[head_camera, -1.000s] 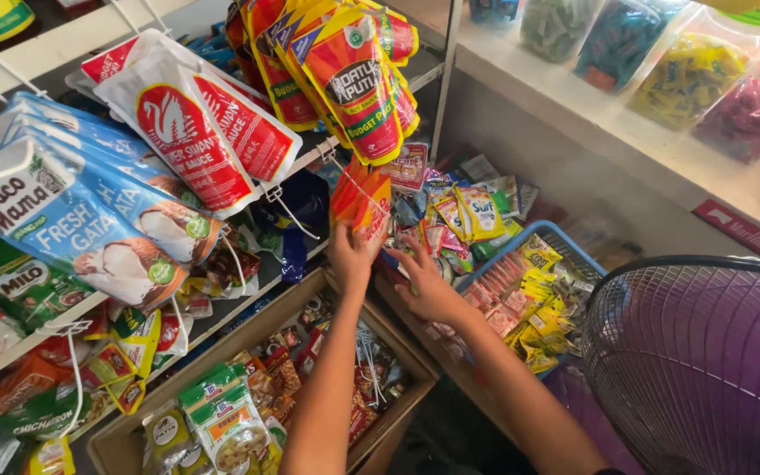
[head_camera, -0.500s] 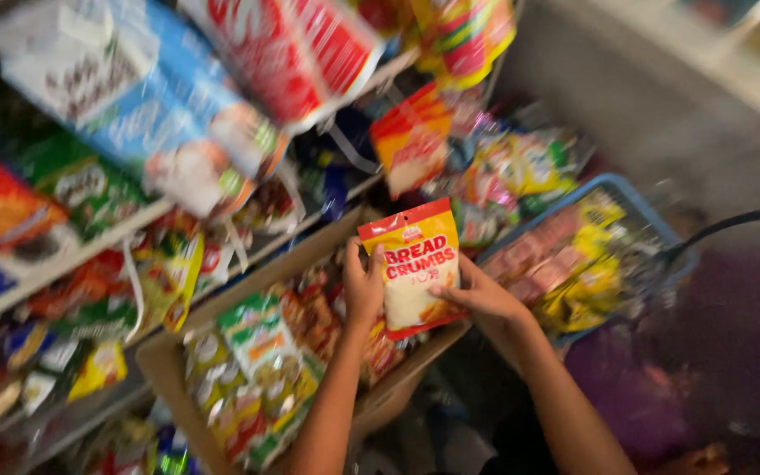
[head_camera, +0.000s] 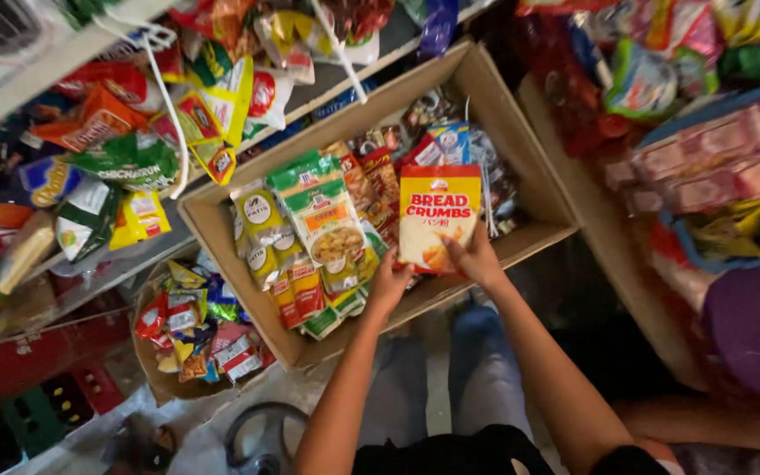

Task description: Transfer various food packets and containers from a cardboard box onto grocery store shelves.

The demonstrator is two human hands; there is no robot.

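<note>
Both hands grip a flat yellow-and-red plastic packet of crumbs at its lower edge: the right hand pinches the bottom right corner, and the left hand is closed near the bottom left, though its contact there is partly hidden. The packet is upright over the open brown cardboard box, above the box's near wall. Inside the box, left of the packet, stand green-topped seasoning sachets. With so low a grip, the packet could likely flop forward and knock the crowded sachets over.
</note>
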